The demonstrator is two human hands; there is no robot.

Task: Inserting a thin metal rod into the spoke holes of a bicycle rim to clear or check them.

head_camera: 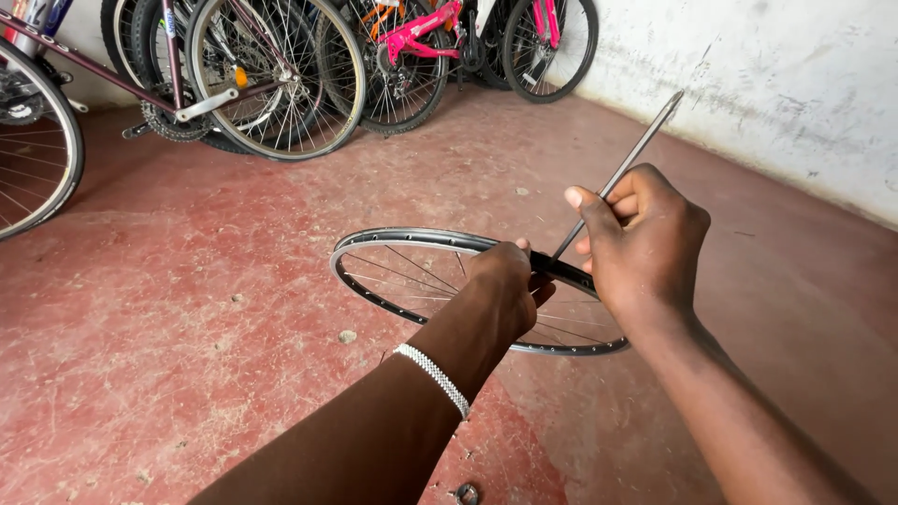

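- We see open red floor point(187, 318) left of the bare wheel rim point(393, 238).
- Parked bicycles point(281, 65) block our far side.
- The white wall point(795, 84) closes off our right.

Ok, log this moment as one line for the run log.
left hand: grips bare wheel rim | right hand: holds thin metal rod, tip at rim | floor: red | bicycles: parked behind

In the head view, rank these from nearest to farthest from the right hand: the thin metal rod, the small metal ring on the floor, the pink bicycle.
1. Thin metal rod: held in the right hand, slanting up to the right.
2. Small metal ring: on the red floor at the bottom edge, below the left forearm.
3. Pink bicycle: parked at the back wall, top centre.
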